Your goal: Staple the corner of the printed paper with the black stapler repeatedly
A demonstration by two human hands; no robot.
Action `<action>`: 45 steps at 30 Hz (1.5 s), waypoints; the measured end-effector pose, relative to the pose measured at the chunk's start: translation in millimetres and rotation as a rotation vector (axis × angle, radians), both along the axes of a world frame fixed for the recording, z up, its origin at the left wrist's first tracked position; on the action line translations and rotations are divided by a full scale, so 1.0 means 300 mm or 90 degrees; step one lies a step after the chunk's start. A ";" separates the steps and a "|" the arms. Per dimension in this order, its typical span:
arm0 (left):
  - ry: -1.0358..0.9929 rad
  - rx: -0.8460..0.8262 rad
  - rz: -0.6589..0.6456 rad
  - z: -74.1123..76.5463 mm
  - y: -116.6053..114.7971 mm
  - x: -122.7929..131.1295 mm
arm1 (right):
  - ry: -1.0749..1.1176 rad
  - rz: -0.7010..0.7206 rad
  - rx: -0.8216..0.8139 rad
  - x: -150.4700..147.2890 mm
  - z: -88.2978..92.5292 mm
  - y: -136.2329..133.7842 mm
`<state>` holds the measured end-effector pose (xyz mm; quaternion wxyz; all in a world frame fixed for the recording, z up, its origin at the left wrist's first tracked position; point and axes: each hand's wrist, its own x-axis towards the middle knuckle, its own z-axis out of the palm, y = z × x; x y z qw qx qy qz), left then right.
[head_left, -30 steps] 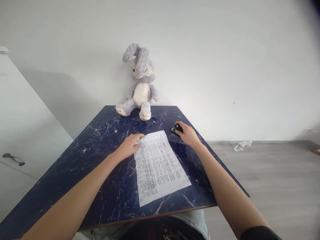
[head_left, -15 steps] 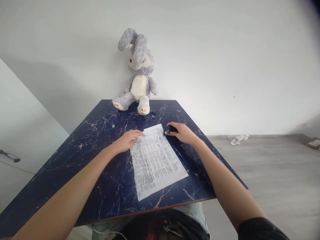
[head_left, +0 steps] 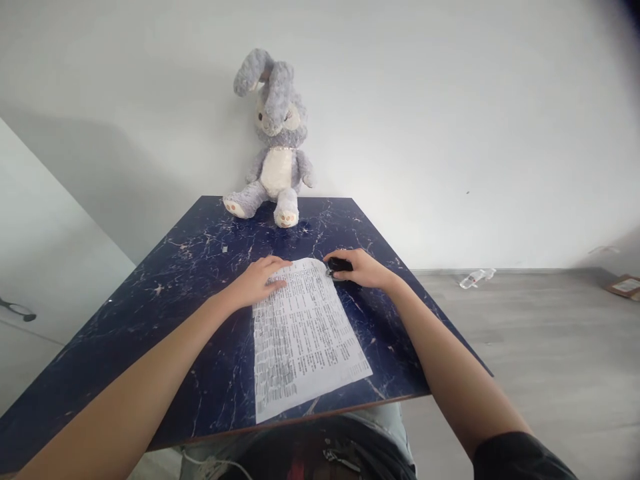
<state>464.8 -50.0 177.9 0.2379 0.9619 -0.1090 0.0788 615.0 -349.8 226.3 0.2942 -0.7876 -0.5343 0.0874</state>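
My right hand is closed around a small black stapler with a shiny metal underside. The stapler's front end meets the top right corner of the printed paper sheets. On the upper left edge of the sheets rests my left hand, fingers stretched out and thumb apart, pressing on the paper. The top edge of the paper bows up slightly between my hands. Its lower edge lies close to the table's near edge.
A grey plush rabbit sits at the back of the dark blue marbled table, against the wall. On the floor to the right lie a clear plastic bottle and a cardboard box. A small pale scrap is on the table.
The sheets have slid toward me and slightly left, and their top edge now bows. The stapler has come against the top right corner and turned a little. My left thumb has spread onto the paper.
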 end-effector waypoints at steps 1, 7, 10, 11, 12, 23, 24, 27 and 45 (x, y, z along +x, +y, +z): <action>0.006 0.022 0.000 -0.006 -0.020 -0.002 | 0.000 0.006 0.001 -0.004 0.002 0.002; 0.089 0.026 -0.121 -0.015 -0.104 -0.023 | -0.048 -0.033 0.005 -0.017 -0.024 0.026; 0.123 0.009 -0.146 -0.005 -0.109 -0.028 | -0.054 -0.017 0.009 -0.021 -0.041 0.034; 0.127 0.000 -0.144 -0.003 -0.109 -0.028 | -0.053 -0.010 0.012 -0.022 -0.045 0.036; 0.127 -0.009 -0.142 -0.002 -0.109 -0.027 | -0.053 -0.004 0.018 -0.022 -0.049 0.039; 0.083 -0.053 -0.139 -0.030 -0.117 -0.015 | -0.171 0.040 -0.040 -0.017 -0.059 0.071; 0.085 -0.045 -0.142 -0.033 -0.118 -0.015 | -0.199 0.035 -0.068 -0.025 -0.059 0.077; 0.085 -0.032 -0.149 -0.036 -0.120 -0.014 | -0.288 0.013 -0.139 -0.058 -0.062 0.103; 0.055 -0.014 -0.142 -0.032 -0.110 -0.021 | -0.266 -0.341 -0.173 0.052 0.003 -0.047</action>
